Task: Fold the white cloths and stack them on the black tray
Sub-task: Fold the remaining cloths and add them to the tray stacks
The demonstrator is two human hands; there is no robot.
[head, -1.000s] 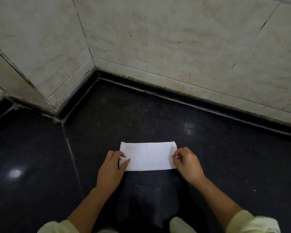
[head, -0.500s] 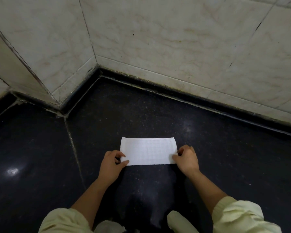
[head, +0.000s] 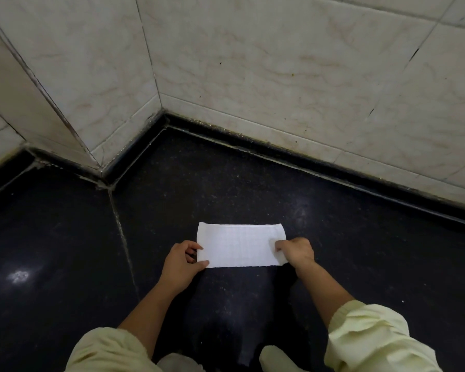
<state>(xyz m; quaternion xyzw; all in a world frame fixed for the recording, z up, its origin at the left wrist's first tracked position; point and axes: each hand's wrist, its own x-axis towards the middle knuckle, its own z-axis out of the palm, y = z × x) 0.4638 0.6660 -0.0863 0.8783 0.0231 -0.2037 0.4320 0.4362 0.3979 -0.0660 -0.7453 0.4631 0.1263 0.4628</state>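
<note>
No legible text or markings.

A glossy black speckled floor carries one folded white cloth, lying flat.

Cloth laid flat on floor before wall corner

The cloth is flanked by left hand and right hand.

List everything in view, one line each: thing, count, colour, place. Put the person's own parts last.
cloth: one, white, folded into a strip, flat on the floor at centre
floor: black, glossy, speckled, lower half
wall tiles: cream, marbled, upper half, meeting in a corner
left hand: one, pinching the cloth's left end
right hand: one, pinching the cloth's right end
sleeves: two, pale yellow, bottom edge
</note>
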